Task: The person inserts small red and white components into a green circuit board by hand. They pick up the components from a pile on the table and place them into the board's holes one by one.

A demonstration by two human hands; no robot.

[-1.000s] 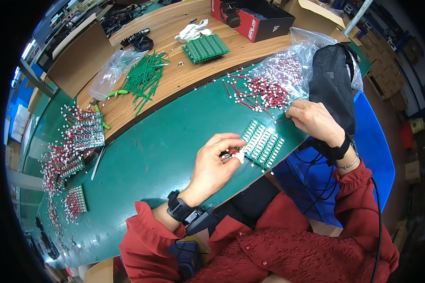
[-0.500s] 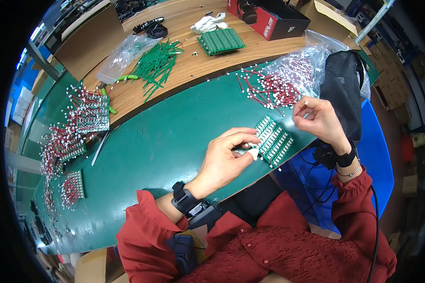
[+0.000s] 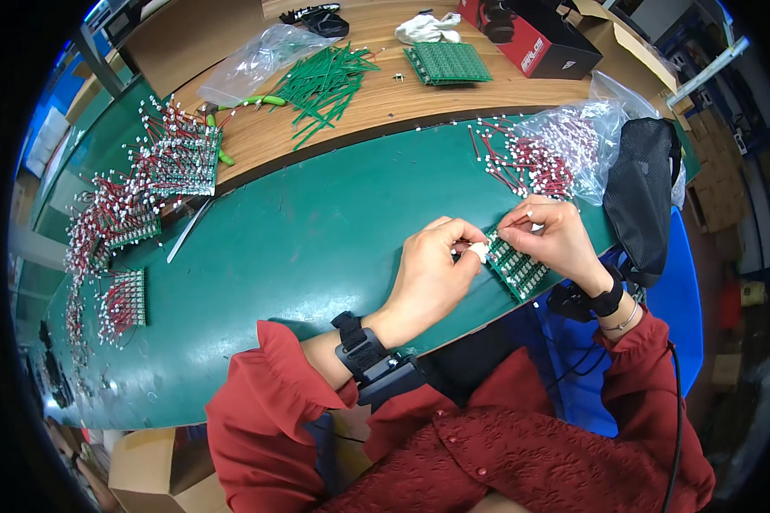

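Note:
A green circuit board (image 3: 522, 272) with rows of small white connectors lies near the table's front edge, partly covered by my hands. My left hand (image 3: 436, 267) is closed in a pinch at the board's left edge. Something white (image 3: 479, 251) shows at its thumb tip; whether it is a connector or a cover on the thumb I cannot tell. Over the board's far part, my right hand (image 3: 554, 243) has its thumb and fingers pressed together. A tiny white piece shows by its fingers, but what the fingertips grip is hidden.
Red wires with white ends (image 3: 543, 171) spill from a clear plastic bag (image 3: 603, 128), beside a black pouch (image 3: 640, 201). Wired boards (image 3: 188, 162) stand at left near tweezers (image 3: 188, 232) and green-handled pliers (image 3: 222, 147). Green strips (image 3: 325, 81) and stacked boards (image 3: 447, 64) lie on the wooden surface.
My right hand has moved left from beside the wire pile onto the board and now meets the left hand there. The left hand stays at the board's edge. The whole view has shifted.

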